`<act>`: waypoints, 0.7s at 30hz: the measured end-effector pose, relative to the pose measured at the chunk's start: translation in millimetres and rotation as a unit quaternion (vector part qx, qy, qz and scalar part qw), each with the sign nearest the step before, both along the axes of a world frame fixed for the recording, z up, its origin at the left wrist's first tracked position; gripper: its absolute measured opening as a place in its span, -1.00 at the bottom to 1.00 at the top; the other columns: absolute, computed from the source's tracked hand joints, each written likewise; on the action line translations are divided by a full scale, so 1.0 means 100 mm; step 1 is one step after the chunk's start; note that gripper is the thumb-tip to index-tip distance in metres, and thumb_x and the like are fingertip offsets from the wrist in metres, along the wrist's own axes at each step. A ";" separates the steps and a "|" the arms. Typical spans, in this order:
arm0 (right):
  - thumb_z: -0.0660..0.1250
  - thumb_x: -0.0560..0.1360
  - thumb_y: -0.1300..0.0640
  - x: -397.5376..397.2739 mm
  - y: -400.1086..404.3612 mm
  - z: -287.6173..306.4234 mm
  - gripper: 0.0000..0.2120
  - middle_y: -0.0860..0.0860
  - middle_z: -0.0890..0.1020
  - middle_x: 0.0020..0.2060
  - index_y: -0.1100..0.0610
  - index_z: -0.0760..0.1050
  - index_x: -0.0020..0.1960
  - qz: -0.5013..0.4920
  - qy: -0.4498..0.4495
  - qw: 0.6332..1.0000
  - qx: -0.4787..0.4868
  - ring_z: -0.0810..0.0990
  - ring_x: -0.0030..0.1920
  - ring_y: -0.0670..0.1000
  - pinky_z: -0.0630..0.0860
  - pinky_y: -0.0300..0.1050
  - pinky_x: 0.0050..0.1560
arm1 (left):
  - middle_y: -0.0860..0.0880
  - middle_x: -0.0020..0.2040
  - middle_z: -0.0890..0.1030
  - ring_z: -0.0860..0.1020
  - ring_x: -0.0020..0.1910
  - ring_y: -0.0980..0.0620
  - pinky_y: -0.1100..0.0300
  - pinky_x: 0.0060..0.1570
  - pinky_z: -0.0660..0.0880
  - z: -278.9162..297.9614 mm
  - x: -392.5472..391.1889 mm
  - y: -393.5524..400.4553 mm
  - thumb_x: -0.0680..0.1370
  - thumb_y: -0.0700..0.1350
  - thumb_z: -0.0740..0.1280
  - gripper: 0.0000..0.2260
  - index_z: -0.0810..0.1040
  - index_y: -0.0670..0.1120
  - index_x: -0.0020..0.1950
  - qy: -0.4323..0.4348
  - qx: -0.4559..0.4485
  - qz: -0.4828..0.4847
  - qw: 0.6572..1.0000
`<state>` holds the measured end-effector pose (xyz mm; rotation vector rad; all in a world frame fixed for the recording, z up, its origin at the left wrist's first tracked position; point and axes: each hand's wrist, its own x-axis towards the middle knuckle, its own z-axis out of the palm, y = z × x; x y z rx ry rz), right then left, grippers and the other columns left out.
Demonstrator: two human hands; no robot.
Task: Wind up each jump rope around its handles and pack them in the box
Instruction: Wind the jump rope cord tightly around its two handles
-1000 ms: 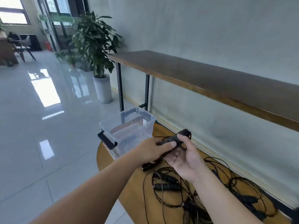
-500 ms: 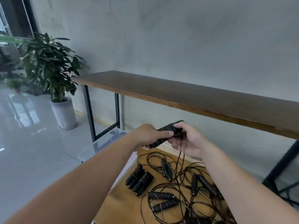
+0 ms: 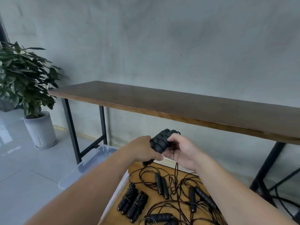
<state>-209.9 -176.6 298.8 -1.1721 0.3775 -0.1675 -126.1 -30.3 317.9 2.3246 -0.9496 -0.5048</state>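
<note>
Hands (image 3: pixel 144 151) (both) grip rope handles (image 3: pixel 159 140).

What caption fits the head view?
Both hands grip jump rope handles above tangled ropes.

Soft, even daylight; floor (image 3: pixel 9 132) sheen at left; wide-angle bending at edges; slightly soft focus.

Loose ropes (image 3: pixel 175 189) tangle the low table (image 3: pixel 136 172); wound bundles (image 3: pixel 133 203) lie beside the box (image 3: pixel 90 161).
</note>
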 end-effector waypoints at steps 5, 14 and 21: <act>0.16 0.56 0.33 0.27 -0.08 -0.07 -0.84 0.21 0.56 -0.10 0.26 0.49 0.06 -0.017 -0.041 0.998 0.054 0.57 -0.17 0.12 0.58 -0.05 -0.14 | 0.00 -0.08 0.59 0.57 -0.07 -0.04 0.10 -0.12 0.51 -0.13 0.21 -0.14 0.39 0.04 0.43 -0.64 0.44 -0.03 0.10 -0.104 -0.015 0.074 0.992; 0.14 0.56 0.35 0.58 -0.37 -0.18 -0.75 0.29 0.62 0.01 0.35 0.49 0.17 -0.026 -0.061 0.990 0.124 0.63 -0.09 0.16 0.61 -0.05 -0.19 | 0.10 -0.12 0.55 0.54 -0.14 0.07 0.16 -0.18 0.50 -0.25 0.62 -0.46 0.40 0.29 0.42 -0.55 0.43 0.03 0.08 -0.176 -0.036 0.053 0.982; 0.29 0.59 0.13 0.59 -0.48 -0.08 -0.81 0.16 0.69 -0.07 0.22 0.58 0.09 -0.022 0.098 0.983 -0.156 0.67 -0.15 0.04 0.60 -0.11 -0.14 | 0.05 -0.08 0.59 0.56 -0.07 0.02 0.12 -0.06 0.55 -0.15 1.08 -0.50 0.42 0.05 0.45 -0.63 0.45 0.02 0.15 -0.127 -0.010 -0.036 0.991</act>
